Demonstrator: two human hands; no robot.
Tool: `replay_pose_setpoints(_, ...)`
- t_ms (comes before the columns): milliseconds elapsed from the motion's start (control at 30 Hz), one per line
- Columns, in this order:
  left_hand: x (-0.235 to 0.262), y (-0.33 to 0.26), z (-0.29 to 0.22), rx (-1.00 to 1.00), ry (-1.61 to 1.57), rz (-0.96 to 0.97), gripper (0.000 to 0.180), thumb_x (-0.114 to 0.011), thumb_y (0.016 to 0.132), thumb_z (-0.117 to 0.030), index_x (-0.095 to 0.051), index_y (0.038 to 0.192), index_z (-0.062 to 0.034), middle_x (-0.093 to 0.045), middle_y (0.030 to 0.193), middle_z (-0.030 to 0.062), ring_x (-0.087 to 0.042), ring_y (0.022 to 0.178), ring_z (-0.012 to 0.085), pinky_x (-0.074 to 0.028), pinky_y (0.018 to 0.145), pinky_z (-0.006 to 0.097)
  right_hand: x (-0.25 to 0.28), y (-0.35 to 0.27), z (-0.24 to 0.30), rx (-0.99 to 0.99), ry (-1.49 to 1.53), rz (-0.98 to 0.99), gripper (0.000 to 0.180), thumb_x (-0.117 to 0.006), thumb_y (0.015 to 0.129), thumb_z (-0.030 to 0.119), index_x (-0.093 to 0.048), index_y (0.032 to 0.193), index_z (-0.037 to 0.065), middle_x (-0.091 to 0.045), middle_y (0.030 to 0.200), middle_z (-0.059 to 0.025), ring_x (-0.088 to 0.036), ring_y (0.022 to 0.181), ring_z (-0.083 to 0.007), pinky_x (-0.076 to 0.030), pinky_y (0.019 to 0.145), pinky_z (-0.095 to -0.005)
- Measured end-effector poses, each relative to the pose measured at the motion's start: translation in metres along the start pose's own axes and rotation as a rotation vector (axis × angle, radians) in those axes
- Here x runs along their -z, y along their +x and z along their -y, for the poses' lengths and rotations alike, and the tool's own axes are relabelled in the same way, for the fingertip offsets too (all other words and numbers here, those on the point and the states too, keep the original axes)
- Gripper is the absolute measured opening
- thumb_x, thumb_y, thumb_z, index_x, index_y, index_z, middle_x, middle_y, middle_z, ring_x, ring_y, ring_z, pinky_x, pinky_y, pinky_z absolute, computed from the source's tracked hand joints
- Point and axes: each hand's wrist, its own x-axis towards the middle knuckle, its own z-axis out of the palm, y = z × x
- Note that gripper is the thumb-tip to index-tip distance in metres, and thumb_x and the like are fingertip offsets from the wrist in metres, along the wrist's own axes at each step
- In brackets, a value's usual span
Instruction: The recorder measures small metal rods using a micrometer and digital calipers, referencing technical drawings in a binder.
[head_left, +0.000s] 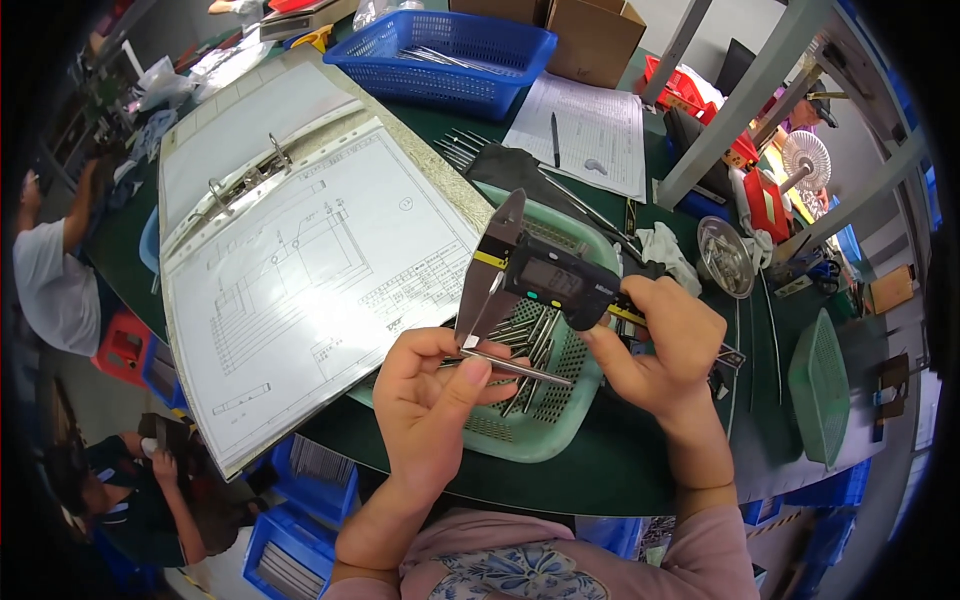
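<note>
Between the thumb and fingers of my left hand (pixel 425 400) is a slim metal pin (pixel 525 370), pointing to the right. My right hand (pixel 655 335) grips a digital caliper (pixel 550 275) by its slide and beam. The caliper's jaws reach down to the pin's left end, close to my left fingertips; whether they touch it is hard to make out. Beneath both hands a light green perforated basket (pixel 555 435) contains several similar metal pins (pixel 540 345).
An open ring binder with a technical drawing (pixel 290 270) lies at the left. Farther back are a blue basket (pixel 440 85), a paper sheet (pixel 600 130) with a pen, and a cardboard box (pixel 595 45). A metal post (pixel 735 105) stands at right. Two other people work at far left.
</note>
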Motion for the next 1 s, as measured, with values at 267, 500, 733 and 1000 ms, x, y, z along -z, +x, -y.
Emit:
replay_pose_setpoints(267, 0.0017, -0.0012, -0.0008, -0.009, -0.027, 0.002, 0.018, -0.049, 0.084, -0.001, -0.043, 0.099, 0.0053, -0.054, 0.098, 0.0186, -0.06, 0.088, 0.0251, -0.054, 0.071, 0.027, -0.001, 0.0011, 0.0029, -0.001, 0.037, 0.021, 0.032, -0.068, 0.059, 0.013, -0.058, 0.088, 0.002, -0.048, 0.059, -0.0062, -0.048, 0.044, -0.0197, -0.036, 0.041, -0.0273)
replay_pose_setpoints(500, 0.0011, -0.0004, 0.0001, 0.004, -0.033, 0.003, 0.017, -0.048, 0.085, -0.001, -0.041, 0.1, 0.0054, -0.054, 0.099, 0.0196, -0.059, 0.089, 0.026, -0.053, 0.072, 0.027, -0.0009, 0.0024, 0.0007, 0.061, 0.024, 0.001, 0.032, -0.07, 0.062, 0.015, -0.057, 0.087, 0.0, -0.048, 0.058, -0.0062, -0.046, 0.044, -0.0193, -0.034, 0.039, -0.0274)
replay_pose_setpoints(733, 0.0017, -0.0001, 0.0002, -0.001, -0.045, 0.028, 0.016, -0.047, 0.086, -0.001, -0.04, 0.098, 0.0052, -0.054, 0.099, 0.0206, -0.059, 0.089, 0.0258, -0.053, 0.072, 0.027, -0.0023, 0.002, 0.0017, 0.071, 0.041, 0.001, 0.032, -0.071, 0.063, 0.016, -0.056, 0.086, -0.001, -0.048, 0.058, -0.0062, -0.046, 0.044, -0.019, -0.033, 0.039, -0.0275)
replay_pose_setpoints(1000, -0.0024, 0.0015, 0.0008, -0.013, -0.017, -0.022, 0.012, -0.047, 0.085, -0.003, -0.04, 0.094, 0.0019, -0.056, 0.092, 0.0191, -0.061, 0.084, 0.0289, -0.055, 0.068, 0.029, -0.0027, 0.0017, 0.0017, 0.043, 0.032, 0.006, 0.031, -0.072, 0.061, 0.017, -0.055, 0.081, 0.0, -0.045, 0.055, -0.0059, -0.044, 0.043, -0.019, -0.032, 0.038, -0.0274)
